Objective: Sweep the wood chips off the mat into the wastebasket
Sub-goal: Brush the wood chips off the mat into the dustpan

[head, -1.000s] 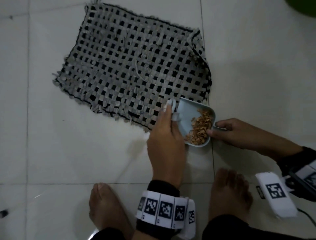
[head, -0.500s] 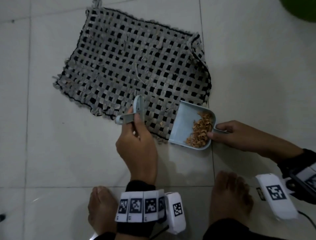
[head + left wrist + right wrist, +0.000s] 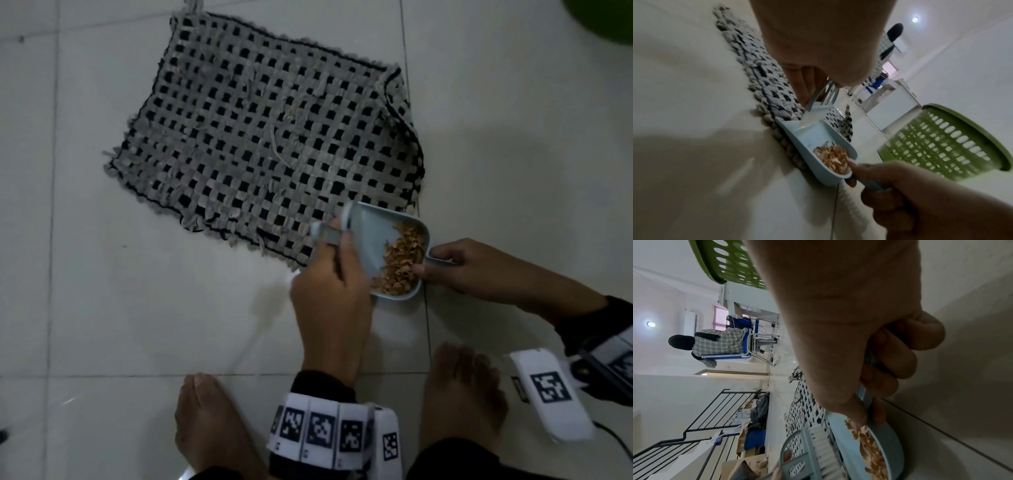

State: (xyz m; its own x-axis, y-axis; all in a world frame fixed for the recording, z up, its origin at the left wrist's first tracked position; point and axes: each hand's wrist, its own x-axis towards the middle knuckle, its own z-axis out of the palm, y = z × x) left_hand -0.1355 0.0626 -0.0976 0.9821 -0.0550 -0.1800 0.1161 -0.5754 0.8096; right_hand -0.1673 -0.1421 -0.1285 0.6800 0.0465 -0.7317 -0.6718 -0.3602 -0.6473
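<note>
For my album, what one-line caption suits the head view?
Left hand brushes wood chips into a dustpan held by right hand at mat's corner.

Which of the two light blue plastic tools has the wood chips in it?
The dustpan, held by its handle in the right hand at the mat's near corner. The brush, in the left hand, carries none.

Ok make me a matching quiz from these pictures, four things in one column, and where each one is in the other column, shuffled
Things:
1. brush
2. dustpan
3. wood chips
4. wastebasket

Places:
A. heaped at the handle end of the dustpan
B. standing on the floor beyond the right hand
C. held in the left hand, at the dustpan's open edge
D. at the mat's near corner, handle held in the right hand

Pairs: 1-C, 2-D, 3-A, 4-B
</note>
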